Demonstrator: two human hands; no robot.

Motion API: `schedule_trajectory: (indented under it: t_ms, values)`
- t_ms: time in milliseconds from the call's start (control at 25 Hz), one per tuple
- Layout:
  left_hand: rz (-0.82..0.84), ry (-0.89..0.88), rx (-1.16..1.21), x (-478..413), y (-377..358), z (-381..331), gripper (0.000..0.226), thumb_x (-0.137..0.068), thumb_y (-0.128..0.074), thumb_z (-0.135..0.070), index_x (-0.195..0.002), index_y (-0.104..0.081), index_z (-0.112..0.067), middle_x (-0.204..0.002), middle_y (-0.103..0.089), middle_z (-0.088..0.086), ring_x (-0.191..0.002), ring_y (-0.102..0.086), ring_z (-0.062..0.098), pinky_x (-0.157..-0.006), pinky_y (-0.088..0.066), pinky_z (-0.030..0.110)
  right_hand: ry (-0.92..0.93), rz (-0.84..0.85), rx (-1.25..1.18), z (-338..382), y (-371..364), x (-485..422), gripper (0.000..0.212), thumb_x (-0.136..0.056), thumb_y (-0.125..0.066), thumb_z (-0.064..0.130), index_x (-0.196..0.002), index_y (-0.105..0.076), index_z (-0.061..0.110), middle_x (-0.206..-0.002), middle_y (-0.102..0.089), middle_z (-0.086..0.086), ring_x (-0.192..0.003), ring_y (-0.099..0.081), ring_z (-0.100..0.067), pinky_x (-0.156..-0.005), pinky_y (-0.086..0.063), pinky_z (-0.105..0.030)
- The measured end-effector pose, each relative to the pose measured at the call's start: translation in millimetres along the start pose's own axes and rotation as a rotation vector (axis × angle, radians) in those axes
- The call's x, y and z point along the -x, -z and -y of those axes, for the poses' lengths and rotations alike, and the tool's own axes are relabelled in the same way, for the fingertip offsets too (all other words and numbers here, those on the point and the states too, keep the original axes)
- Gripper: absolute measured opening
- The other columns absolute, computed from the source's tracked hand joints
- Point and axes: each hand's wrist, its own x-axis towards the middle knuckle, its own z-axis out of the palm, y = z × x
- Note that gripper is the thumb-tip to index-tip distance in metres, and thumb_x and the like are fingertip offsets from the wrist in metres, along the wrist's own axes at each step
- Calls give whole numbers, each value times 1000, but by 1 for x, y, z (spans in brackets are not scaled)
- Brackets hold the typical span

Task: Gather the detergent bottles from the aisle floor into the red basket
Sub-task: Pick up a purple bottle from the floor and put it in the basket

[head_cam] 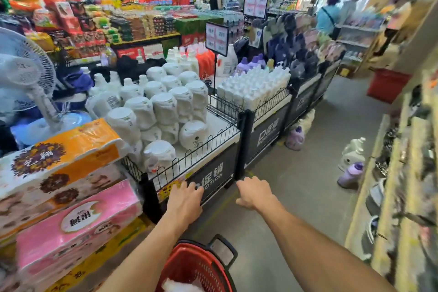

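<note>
A red basket with a black handle stands on the floor at my feet, with something white inside it. My left hand and my right hand reach forward above it, both holding nothing, fingers loosely curled. On the aisle floor ahead stand a white detergent bottle and, in front of it, a purple bottle, both by the right shelf. Another purple bottle sits against the base of the display stand.
A black promotion stand with a wire fence holds many white bottles on my left. Stacked tissue packs and a fan are further left. Shelves line the right. A second red basket stands far down the aisle, near people.
</note>
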Motion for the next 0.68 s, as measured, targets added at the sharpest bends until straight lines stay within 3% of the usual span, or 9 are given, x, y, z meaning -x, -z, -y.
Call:
schedule_trajectory:
  t_ms: [120, 400, 680]
  values:
    - [-21, -64, -34, -71, 26, -61, 37, -92, -53, -27, -129, -56, -23, -128, -58, 5, -121, -53, 31, -99, -40, 46, -83, -21, -42, -90, 8, -19, 48, -95, -61, 45, -133, -54, 17, -136, -57, -10, -129, -52, -34, -101, -45, -48]
    - [-109, -244, -95, -213, 74, -193, 35, -99, -48, -38, -130, -55, -22, -125, -59, 6, -117, -55, 32, -95, -42, 44, -318, -29, -95, -291, 27, -35, 47, -91, -64, 44, -128, -53, 17, -134, -61, -10, -126, -56, -34, -97, -48, -43]
    - [-64, -426, -180, -333, 94, -284, 37, -97, -55, -28, -133, -52, -21, -129, -57, 7, -120, -53, 31, -94, -41, 44, -430, -28, -166, -413, 42, -72, 45, -90, -61, 41, -127, -52, 17, -135, -61, -11, -124, -58, -34, -94, -48, -41]
